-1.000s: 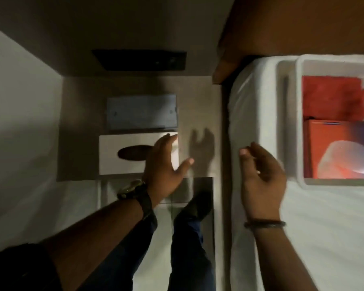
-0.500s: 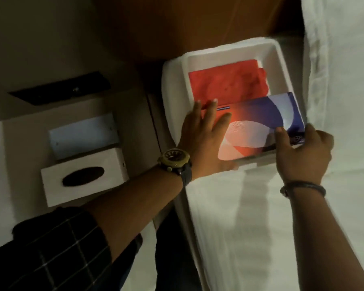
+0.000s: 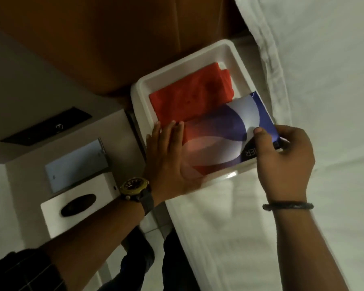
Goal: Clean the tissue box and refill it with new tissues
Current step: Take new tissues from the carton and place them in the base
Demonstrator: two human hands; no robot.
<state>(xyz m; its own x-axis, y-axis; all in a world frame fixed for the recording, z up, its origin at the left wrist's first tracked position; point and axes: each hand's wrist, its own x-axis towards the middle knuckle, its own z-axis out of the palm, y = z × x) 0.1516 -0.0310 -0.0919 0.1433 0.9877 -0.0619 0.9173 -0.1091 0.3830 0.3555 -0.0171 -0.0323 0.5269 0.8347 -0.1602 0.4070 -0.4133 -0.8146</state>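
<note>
A white tissue box point(image 3: 76, 211) with a dark oval slot stands on the bedside table at the lower left. On the bed a white tray point(image 3: 143, 89) holds a folded red cloth point(image 3: 189, 97) and a blue, orange and white tissue pack point(image 3: 223, 135). My left hand point(image 3: 166, 162) grips the pack's left end, fingers over its edge. My right hand point(image 3: 282, 156) pinches the pack's right end, thumb on top. The pack sits tilted in the tray, its right end raised over the tray's rim.
A pale blue flat box point(image 3: 78, 164) lies just behind the tissue box. A dark panel point(image 3: 46, 127) sits on the ledge farther back. A brown headboard point(image 3: 135, 38) rises behind the tray. White bedding point(image 3: 324, 80) fills the right side.
My view swung from the bedside table to the tray. Both hands left the tissue box area, reached into the tray and took hold of the tissue pack, whose right end has risen.
</note>
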